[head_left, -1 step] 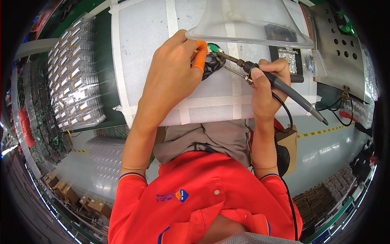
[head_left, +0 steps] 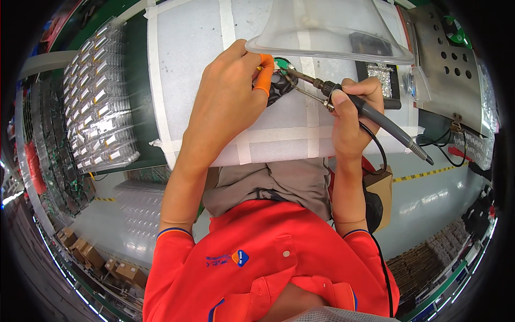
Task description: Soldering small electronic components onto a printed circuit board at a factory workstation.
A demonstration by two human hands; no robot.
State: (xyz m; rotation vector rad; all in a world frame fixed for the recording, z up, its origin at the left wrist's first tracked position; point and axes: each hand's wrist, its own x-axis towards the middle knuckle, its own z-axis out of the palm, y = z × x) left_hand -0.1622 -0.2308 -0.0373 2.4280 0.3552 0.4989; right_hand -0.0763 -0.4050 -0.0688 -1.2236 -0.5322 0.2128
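My right hand (head_left: 355, 115) grips a dark grey soldering iron (head_left: 370, 114), its fingers and thumb closed around the handle. A thin metal feed tube (head_left: 310, 95) runs beside the iron's shaft, and both tips meet at a small green circuit board (head_left: 283, 64). The board sits in a black, rounded housing (head_left: 280, 86) on the work mat. My left hand (head_left: 228, 91), with orange finger cots (head_left: 263, 80), is closed at the housing's left side. A bit of yellow shows between its fingers; what they pinch is mostly hidden.
A clear funnel-shaped hood (head_left: 327, 45) hangs over the taped white mat (head_left: 188, 64). To the right are a black tray (head_left: 394, 103) of small silvery bits and a perforated metal box (head_left: 448, 59). Stacked clear trays (head_left: 102, 102) stand left. A black cable (head_left: 382, 150) loops below my right hand.
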